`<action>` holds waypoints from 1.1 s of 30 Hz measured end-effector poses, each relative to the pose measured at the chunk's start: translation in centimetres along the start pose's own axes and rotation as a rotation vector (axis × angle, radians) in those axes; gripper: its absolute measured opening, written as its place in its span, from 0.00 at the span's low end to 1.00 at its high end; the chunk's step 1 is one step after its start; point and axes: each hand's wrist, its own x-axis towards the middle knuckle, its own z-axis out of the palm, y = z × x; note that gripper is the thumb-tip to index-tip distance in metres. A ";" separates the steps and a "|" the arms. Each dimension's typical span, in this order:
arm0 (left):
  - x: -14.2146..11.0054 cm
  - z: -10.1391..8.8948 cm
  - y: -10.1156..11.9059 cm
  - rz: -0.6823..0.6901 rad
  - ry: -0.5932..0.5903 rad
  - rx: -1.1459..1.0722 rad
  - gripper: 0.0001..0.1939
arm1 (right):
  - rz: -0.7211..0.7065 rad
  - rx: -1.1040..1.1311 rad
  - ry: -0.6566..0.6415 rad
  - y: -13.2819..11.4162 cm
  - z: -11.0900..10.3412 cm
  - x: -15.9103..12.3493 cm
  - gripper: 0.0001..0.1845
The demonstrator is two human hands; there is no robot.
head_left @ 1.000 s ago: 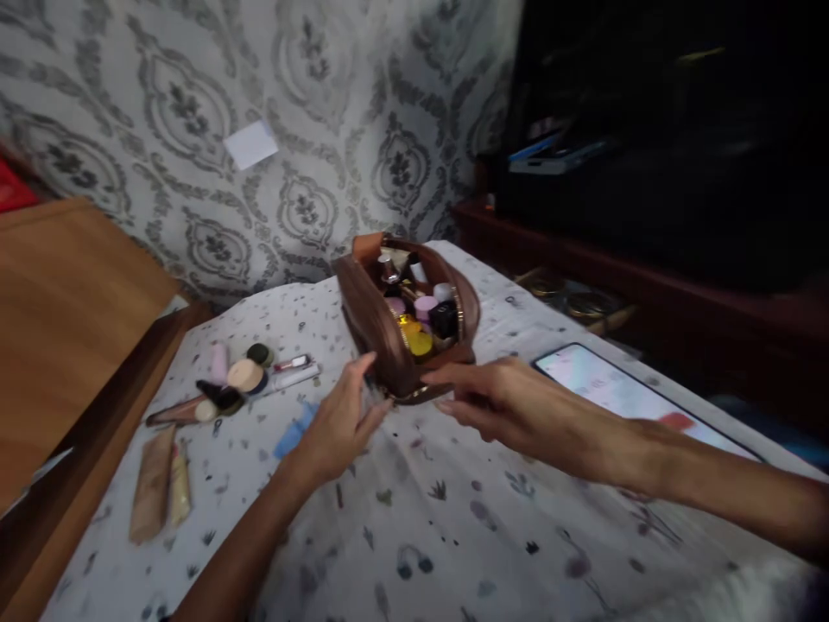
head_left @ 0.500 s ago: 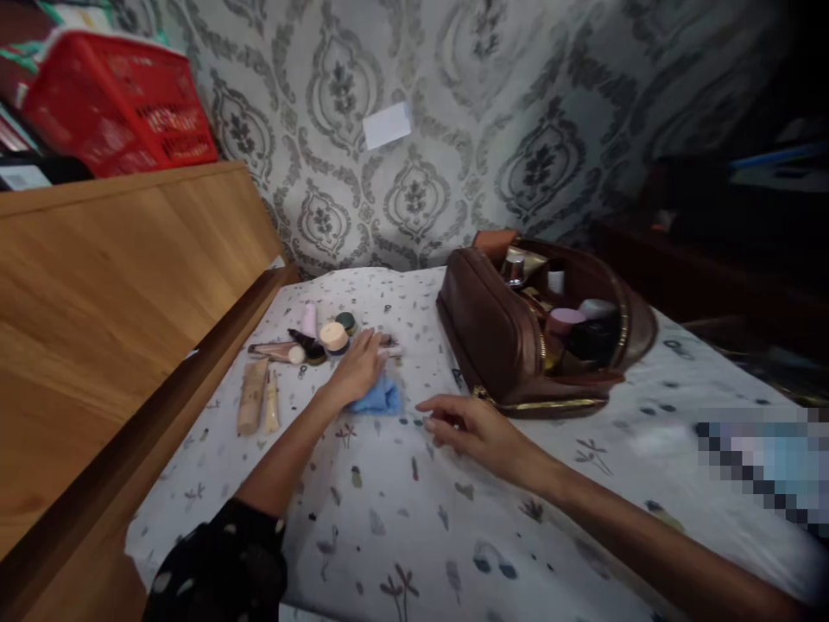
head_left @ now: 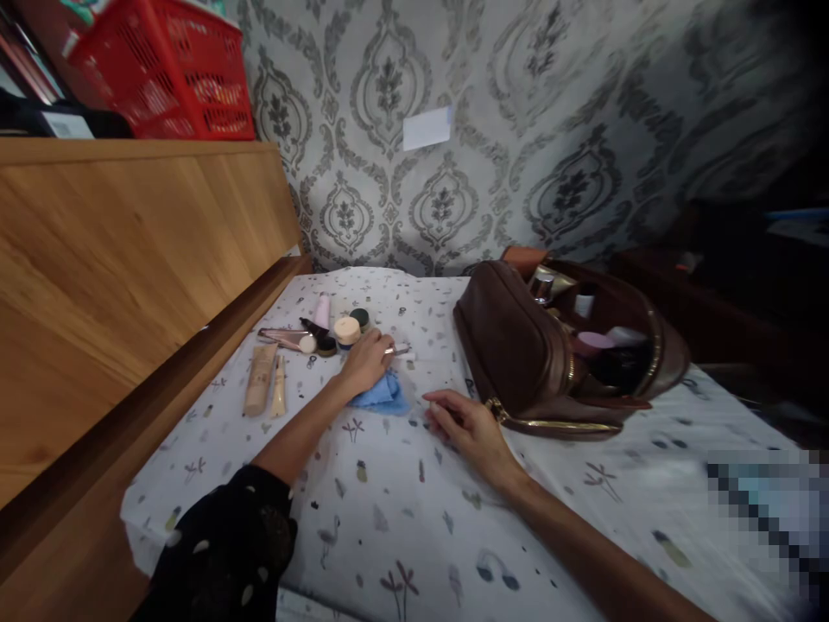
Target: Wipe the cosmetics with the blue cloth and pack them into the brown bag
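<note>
My left hand [head_left: 369,360] reaches over the sheet, its fingers closed at the end of a small pale tube [head_left: 401,349] lying on the cloth-covered surface. Under that palm is a crumpled blue cloth [head_left: 382,395]. Just left of the hand stand a cream-lidded jar [head_left: 347,330] and a dark green-lidded jar [head_left: 359,319]. My right hand [head_left: 467,425] is loosely curled with fingers apart and nothing visible in it. It rests beside a brown zip bag [head_left: 511,345], which is unzipped and full of cosmetics.
A beige tube [head_left: 260,380], a slim yellowish tube [head_left: 278,389], a pink tube [head_left: 322,309] and a black tube [head_left: 313,328] lie to the left. A wooden panel [head_left: 148,216] borders that side, with a red basket [head_left: 174,73] above. Patterned wallpaper [head_left: 440,207] closes off the back.
The camera view has shifted, so the scene sits further right. More of the small pale tube shows beside my left hand. My right hand stays near the bag.
</note>
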 end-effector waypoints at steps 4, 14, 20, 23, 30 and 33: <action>-1.4 -0.6 0.2 0.100 -0.031 -0.125 0.09 | -0.005 -0.021 0.062 0.3 0.1 0.0 0.19; -4.3 -2.6 0.5 0.214 -0.213 -0.350 0.27 | -0.150 -0.286 0.121 0.8 0.0 0.2 0.20; -4.7 -1.6 0.2 0.307 -0.203 -0.290 0.24 | -0.096 -0.490 0.075 -0.2 0.5 1.5 0.21; -4.8 -1.6 -0.1 0.324 -0.193 -0.360 0.24 | -0.085 -0.561 0.014 -1.1 1.0 2.0 0.14; -4.6 -3.1 0.2 0.104 0.137 -0.370 0.15 | -0.066 -0.433 0.010 -1.3 0.7 1.5 0.08; -4.9 -2.7 2.0 0.137 0.229 -0.379 0.12 | -0.101 -0.435 0.021 -1.1 0.7 1.5 0.06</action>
